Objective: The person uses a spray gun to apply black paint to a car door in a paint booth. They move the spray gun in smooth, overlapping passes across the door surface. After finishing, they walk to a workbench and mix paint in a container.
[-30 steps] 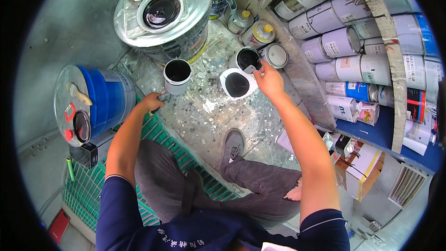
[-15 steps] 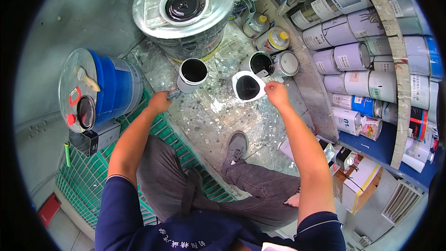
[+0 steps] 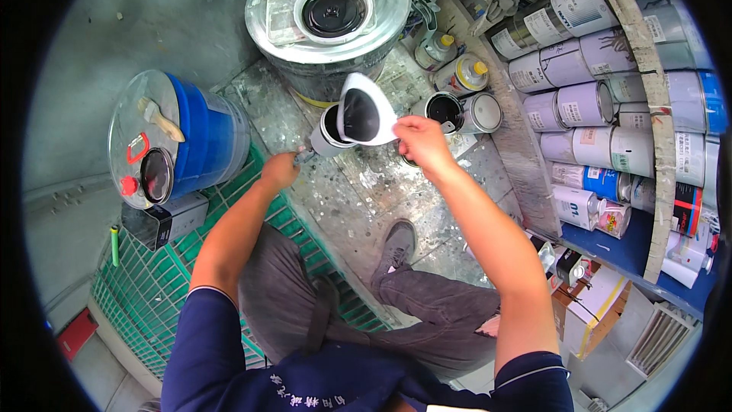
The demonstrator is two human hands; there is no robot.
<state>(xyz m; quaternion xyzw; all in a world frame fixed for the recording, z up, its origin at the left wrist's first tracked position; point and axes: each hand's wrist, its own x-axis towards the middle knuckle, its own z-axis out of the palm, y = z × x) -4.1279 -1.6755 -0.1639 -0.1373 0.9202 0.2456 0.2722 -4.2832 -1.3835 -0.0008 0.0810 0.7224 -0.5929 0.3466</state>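
My left hand [image 3: 282, 170] is closed around the short handle of a pale grey cup [image 3: 328, 145] with dark liquid inside, standing on the spattered floor. My right hand [image 3: 421, 141] pinches the edge of a white paper paint strainer [image 3: 362, 113] with a dark middle. The strainer is tilted up and partly covers the cup's mouth; I cannot tell whether they touch. Just right of that hand stands an open can of dark paint [image 3: 444, 112], beside a lidded can [image 3: 483, 113]. Beneath my right hand, a rounded rim is mostly hidden.
Ahead is a large drum [image 3: 328, 76] bearing an open tub of dark paint [image 3: 334, 11]. A blue bucket [image 3: 206, 137] on the left carries a brush [image 3: 162, 120] on its lid. Shelves of cans [image 3: 587, 103] line the right. Green grating [image 3: 194, 259] lies lower left.
My right hand has lifted the strainer from beside the open can and moved it left to the cup, tipping it. My left hand stays on the cup's handle. The view has shifted slightly.
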